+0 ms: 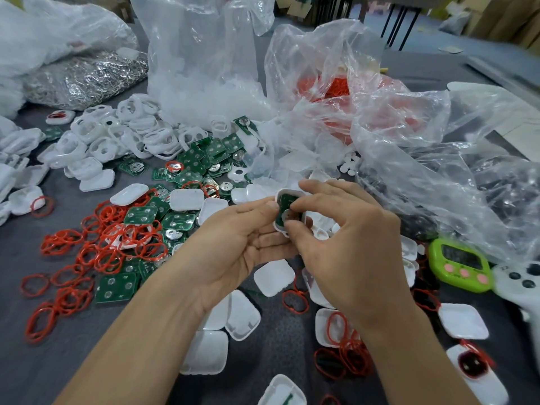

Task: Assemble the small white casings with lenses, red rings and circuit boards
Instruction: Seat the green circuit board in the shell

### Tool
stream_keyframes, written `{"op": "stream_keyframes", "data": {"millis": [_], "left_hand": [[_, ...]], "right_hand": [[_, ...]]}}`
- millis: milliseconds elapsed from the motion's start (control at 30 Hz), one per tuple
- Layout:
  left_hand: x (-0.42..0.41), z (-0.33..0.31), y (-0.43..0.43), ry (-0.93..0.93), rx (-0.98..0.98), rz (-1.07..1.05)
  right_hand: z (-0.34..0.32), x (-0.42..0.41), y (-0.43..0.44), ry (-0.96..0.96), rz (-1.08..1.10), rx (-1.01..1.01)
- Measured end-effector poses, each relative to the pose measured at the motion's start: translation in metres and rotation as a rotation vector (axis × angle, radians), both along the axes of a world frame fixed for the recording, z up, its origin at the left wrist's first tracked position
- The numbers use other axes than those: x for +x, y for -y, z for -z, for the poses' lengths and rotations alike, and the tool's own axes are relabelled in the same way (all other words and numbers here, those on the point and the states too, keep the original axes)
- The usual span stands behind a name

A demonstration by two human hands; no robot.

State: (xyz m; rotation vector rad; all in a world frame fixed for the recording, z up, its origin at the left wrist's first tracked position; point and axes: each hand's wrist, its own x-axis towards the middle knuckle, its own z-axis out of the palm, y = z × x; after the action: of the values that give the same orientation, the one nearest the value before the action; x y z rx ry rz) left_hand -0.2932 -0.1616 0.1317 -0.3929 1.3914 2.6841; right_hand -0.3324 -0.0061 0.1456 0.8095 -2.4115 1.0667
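Fingers (321,189) curled around white casing (287,192)

One camera rides on my head, facing forward and down across the grey desk (29,361). It sits near my left grip (233,244) and right grip (350,244), which meet mid-frame on a small white plastic casing (285,192). My forearms (131,331) enter from the bottom edge; clear plastic bags (204,54) fill the far top.

Left hand (239,244): I see it cradling a white casing (284,193) above the tabletop (35,361).
Right hand (347,247): fingers (321,187) pinch the green circuit board (284,209) seated in that casing.
Left side: red rings (105,252) heaped.
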Motion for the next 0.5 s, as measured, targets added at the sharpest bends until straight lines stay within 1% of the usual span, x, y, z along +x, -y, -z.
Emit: {"op": "stream_keyframes", "data": {"millis": [133,233,267,333,400,467,500], "left_hand": [[0.000,-0.001,0.000,-0.012,0.066,0.033],[0.000,-0.003,-0.001,-0.004,0.084,0.040],[0.000,-0.004,-0.001,0.005,0.081,0.035],[0.000,-0.005,-0.001,0.026,0.086,0.026],[0.001,-0.007,-0.001,0.042,0.117,0.026],[0.002,-0.009,0.000,0.044,0.155,0.042],[0.003,-0.009,0.001,0.037,0.172,0.058]], "right_hand": [[0.000,0.001,-0.001,-0.009,0.002,-0.108],[-0.002,0.001,-0.001,0.051,-0.018,-0.188],[-0.003,0.001,-0.001,0.092,-0.031,-0.246],[-0.007,-0.002,-0.001,0.216,-0.061,-0.439],[-0.011,-0.007,-0.004,0.388,-0.068,-0.680],[-0.016,-0.013,-0.010,0.630,-0.081,-0.913],[-0.018,-0.016,-0.014,0.753,-0.114,-0.998]]}}
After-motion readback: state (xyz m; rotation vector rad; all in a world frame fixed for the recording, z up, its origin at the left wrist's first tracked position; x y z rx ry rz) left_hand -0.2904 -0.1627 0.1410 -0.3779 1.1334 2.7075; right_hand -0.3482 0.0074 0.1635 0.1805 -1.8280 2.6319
